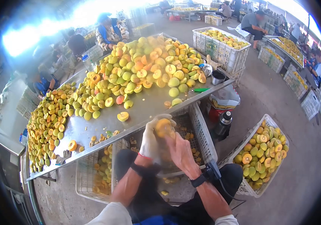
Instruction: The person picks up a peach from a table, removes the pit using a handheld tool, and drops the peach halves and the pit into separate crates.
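My left hand (150,140), in a pale work glove, is closed around a yellow peach (163,126) held over the crate (201,127) between my knees. My bare right hand (185,154) is closed, with its fingertips at the lower right side of this peach. Motion blur hides whether a small tool sits in the right fingers. Above the hands, the metal table (141,107) carries a large heap of peaches (130,67), many cut in halves. One peach half (123,116) lies near the table's front edge.
A green-handled tool (201,90) and a metal cup (218,77) are at the table's right corner. Below stands a black thermos (223,123). Crates of peach halves stand right (260,157) and behind (220,47). Other people work at tables around.
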`<action>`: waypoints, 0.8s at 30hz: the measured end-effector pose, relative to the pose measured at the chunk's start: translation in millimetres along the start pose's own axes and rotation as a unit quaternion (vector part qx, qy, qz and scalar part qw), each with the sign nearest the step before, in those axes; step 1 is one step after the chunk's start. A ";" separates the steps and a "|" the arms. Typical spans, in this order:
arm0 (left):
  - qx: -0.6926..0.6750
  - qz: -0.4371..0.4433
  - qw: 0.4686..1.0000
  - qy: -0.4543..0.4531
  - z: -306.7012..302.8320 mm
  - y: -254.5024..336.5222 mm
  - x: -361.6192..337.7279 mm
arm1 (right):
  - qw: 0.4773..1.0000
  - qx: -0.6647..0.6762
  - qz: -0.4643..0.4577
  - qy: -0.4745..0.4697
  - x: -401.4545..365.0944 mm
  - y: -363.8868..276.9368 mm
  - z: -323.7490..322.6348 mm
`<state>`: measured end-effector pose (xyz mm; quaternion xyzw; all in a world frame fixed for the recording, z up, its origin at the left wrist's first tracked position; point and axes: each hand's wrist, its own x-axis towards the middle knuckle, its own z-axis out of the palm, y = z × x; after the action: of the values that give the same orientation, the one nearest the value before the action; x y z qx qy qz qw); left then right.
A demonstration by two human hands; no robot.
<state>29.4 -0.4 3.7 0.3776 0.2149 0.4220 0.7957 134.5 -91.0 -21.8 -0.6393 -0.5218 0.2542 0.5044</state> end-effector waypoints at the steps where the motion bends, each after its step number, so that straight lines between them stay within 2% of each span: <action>1: 0.015 0.024 0.999 0.018 2.5 -4.6 -1.1 | 1.000 0.028 -0.004 0.008 0.1 -1.6 4.0; 6: 0.098 0.099 0.983 0.121 16.0 -12.6 -5.4 | 0.995 0.098 0.005 -0.002 -3.5 -10.5 14.0; 11: 0.105 0.112 0.981 0.117 14.6 -10.2 -3.8 | 0.997 0.058 -0.002 -0.045 -3.4 -9.5 7.9; 14: 0.124 0.127 0.981 0.084 10.8 -10.4 -6.8 | 0.994 0.073 -0.074 -0.032 -5.5 2.3 9.8; 17: 0.179 0.146 0.971 0.067 7.9 -14.6 -11.3 | 0.988 0.105 0.022 -0.108 -10.2 -10.9 -5.0; 20: 0.185 0.168 0.967 0.040 11.2 -14.4 -14.6 | 0.989 0.108 -0.024 -0.102 -15.0 -10.0 -9.2; 23: 0.236 0.092 0.967 -0.032 0.2 -4.3 -14.9 | 0.966 0.164 0.048 -0.192 -20.0 -11.2 -20.0; 24: 0.238 0.077 0.967 -0.040 -1.4 -5.4 -13.9 | 0.939 0.227 0.122 -0.228 -20.6 -11.4 -22.8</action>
<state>23.6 -13.3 -1.1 0.5883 0.2477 0.4030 0.6559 142.5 -119.2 -7.3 -0.4918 -0.4693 0.5644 0.4684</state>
